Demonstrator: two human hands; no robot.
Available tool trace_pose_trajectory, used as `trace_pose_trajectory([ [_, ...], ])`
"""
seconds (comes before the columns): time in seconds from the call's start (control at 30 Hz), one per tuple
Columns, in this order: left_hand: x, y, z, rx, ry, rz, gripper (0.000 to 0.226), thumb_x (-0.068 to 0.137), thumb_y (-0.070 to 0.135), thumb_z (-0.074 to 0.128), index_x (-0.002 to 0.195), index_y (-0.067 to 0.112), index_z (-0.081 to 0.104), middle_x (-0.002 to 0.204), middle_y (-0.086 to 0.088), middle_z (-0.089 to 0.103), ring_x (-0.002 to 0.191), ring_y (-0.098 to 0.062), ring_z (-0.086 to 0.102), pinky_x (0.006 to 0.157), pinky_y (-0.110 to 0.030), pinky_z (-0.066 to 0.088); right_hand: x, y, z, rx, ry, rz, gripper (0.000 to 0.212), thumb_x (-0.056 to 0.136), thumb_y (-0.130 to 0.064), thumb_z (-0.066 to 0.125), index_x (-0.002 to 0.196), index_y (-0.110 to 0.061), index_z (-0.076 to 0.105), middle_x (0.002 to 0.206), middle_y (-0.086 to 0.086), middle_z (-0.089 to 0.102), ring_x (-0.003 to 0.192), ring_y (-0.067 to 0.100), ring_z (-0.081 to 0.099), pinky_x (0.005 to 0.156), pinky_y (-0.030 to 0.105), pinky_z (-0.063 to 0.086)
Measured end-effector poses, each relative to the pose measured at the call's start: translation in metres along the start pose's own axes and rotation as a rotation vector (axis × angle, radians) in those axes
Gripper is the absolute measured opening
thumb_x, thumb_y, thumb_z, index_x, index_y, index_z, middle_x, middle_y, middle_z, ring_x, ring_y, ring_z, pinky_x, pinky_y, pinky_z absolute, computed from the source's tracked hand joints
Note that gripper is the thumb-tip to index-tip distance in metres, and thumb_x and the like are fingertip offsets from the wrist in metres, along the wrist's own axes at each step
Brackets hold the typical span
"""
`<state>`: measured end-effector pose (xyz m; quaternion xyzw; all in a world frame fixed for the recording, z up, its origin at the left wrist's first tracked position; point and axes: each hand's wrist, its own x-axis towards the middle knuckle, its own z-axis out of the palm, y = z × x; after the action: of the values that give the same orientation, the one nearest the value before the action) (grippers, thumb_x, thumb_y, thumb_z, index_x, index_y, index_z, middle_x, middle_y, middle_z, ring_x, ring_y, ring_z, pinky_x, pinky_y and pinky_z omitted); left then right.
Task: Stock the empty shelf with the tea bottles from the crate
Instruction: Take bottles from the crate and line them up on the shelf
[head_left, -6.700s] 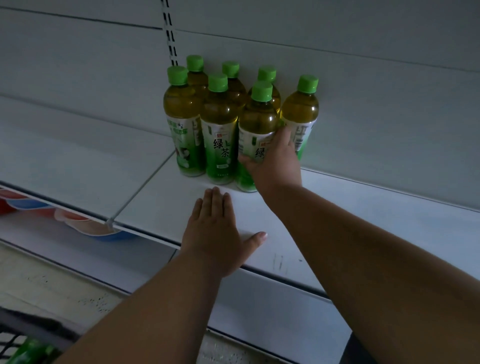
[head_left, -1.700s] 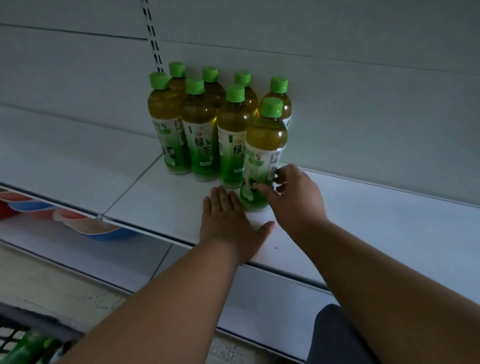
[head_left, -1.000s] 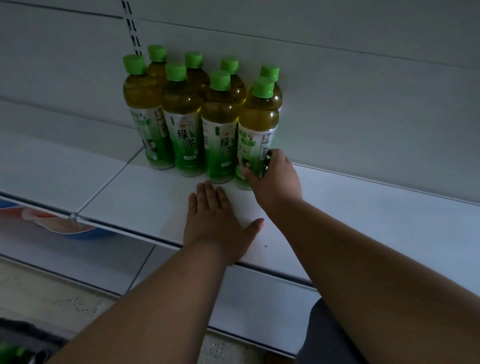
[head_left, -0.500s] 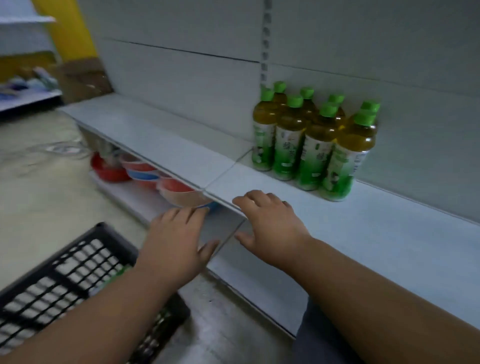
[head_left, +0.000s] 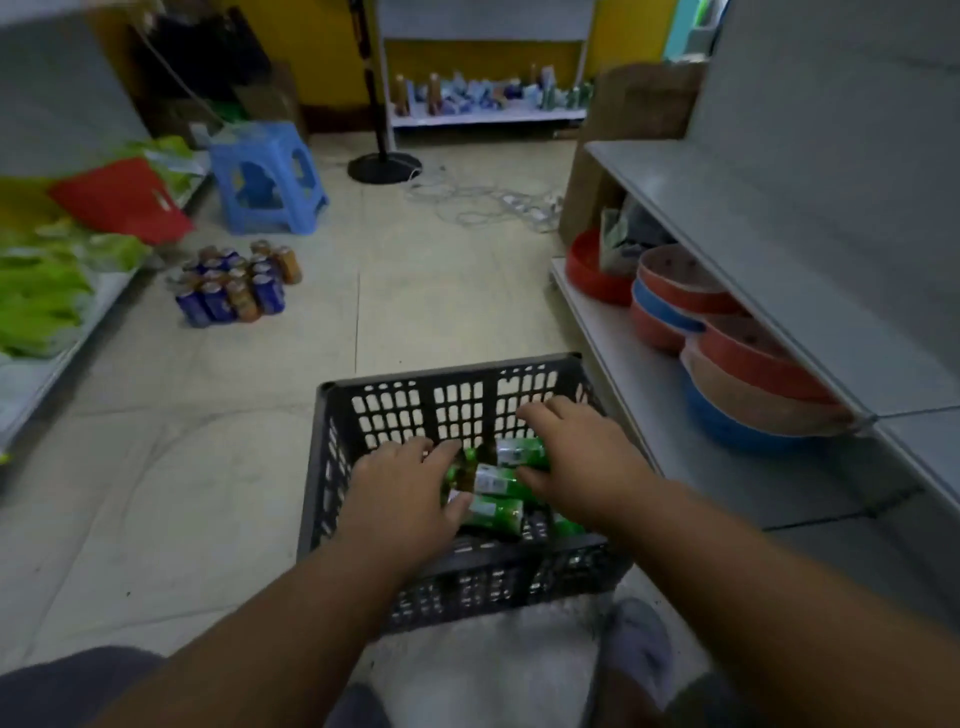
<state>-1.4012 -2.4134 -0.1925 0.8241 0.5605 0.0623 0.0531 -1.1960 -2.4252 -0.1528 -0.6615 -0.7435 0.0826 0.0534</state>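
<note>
A black plastic crate (head_left: 452, 395) stands on the floor in front of me, next to the shelf unit. Several green-labelled tea bottles (head_left: 498, 483) lie on their sides inside it. Both of my hands reach down into the crate. My left hand (head_left: 405, 488) is spread over the bottles on the left, its thumb touching one. My right hand (head_left: 576, 457) lies on the bottles at the right with its fingers apart. Neither hand has lifted a bottle. The grey shelf board (head_left: 727, 218) runs along the right; the bottles standing on it are out of view.
Stacked red, blue and tan bowls (head_left: 727, 353) sit under the shelf board. On the floor are a cluster of cans (head_left: 234, 280), a blue stool (head_left: 265, 176), loose cables (head_left: 483, 202) and a round stand base (head_left: 384, 166). My slippered foot (head_left: 634, 639) is beside the crate.
My view has swung from the shelf down to the crate. Both hands left the shelf edge and dropped into the crate onto the lying bottles.
</note>
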Motion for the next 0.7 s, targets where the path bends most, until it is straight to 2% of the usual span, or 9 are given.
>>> trace_pose_trajectory([
  [0.1, 0.008, -0.016, 0.029, -0.004, -0.022, -0.074, 0.068, 0.092, 0.063, 0.047, 0.152, 0.034, 0.032, 0.145, 0.002, 0.048, 0.129, -0.022, 0.044, 0.107, -0.044, 0.037, 0.028, -0.002, 0.034, 0.014, -0.082, -0.029, 0.065, 0.087, -0.046, 0.067, 0.143, -0.026, 0.040, 0.135, 0.002, 0.051, 0.119, 0.024, 0.050, 0.097, 0.042, 0.047],
  [0.3, 0.028, -0.031, 0.095, -0.025, -0.098, -0.247, 0.072, 0.091, 0.069, 0.041, 0.152, 0.033, 0.033, 0.154, -0.006, 0.042, 0.139, -0.029, 0.038, 0.113, -0.047, 0.032, 0.096, 0.001, 0.113, 0.043, -0.238, -0.078, 0.063, 0.083, -0.046, 0.071, 0.137, -0.025, 0.046, 0.128, 0.003, 0.055, 0.114, 0.023, 0.054, 0.092, 0.040, 0.050],
  [0.47, 0.026, -0.035, 0.146, -0.057, -0.170, -0.390, 0.087, 0.088, 0.077, 0.028, 0.157, 0.024, 0.019, 0.164, -0.009, 0.023, 0.150, -0.029, 0.018, 0.122, -0.049, 0.013, 0.136, 0.017, 0.189, -0.004, -0.443, -0.091, 0.072, 0.082, -0.050, 0.071, 0.143, -0.025, 0.042, 0.132, 0.007, 0.051, 0.117, 0.028, 0.053, 0.093, 0.041, 0.049],
  [0.57, 0.023, -0.036, 0.163, -0.085, -0.157, -0.433, 0.097, 0.087, 0.078, 0.015, 0.160, 0.015, 0.003, 0.168, -0.012, 0.003, 0.154, -0.026, -0.003, 0.123, -0.048, 0.001, 0.161, 0.021, 0.226, -0.007, -0.516, -0.141, 0.073, 0.080, -0.049, 0.073, 0.141, -0.023, 0.044, 0.128, 0.008, 0.054, 0.115, 0.028, 0.054, 0.090, 0.039, 0.047],
  [0.63, 0.023, -0.037, 0.168, -0.110, -0.131, -0.422, 0.098, 0.088, 0.078, 0.011, 0.159, 0.013, -0.006, 0.167, -0.014, -0.008, 0.153, -0.026, -0.013, 0.124, -0.049, 0.000, 0.177, 0.022, 0.249, -0.003, -0.553, -0.167, 0.074, 0.079, -0.049, 0.074, 0.141, -0.021, 0.044, 0.128, 0.009, 0.054, 0.115, 0.029, 0.053, 0.089, 0.039, 0.047],
  [0.7, 0.024, -0.038, 0.167, -0.116, -0.121, -0.405, 0.098, 0.089, 0.076, 0.013, 0.158, 0.010, -0.010, 0.166, -0.016, -0.011, 0.153, -0.027, -0.014, 0.124, -0.048, 0.000, 0.186, 0.022, 0.268, -0.002, -0.577, -0.175, 0.077, 0.078, -0.048, 0.075, 0.143, -0.021, 0.043, 0.131, 0.010, 0.053, 0.118, 0.030, 0.053, 0.092, 0.040, 0.047],
])
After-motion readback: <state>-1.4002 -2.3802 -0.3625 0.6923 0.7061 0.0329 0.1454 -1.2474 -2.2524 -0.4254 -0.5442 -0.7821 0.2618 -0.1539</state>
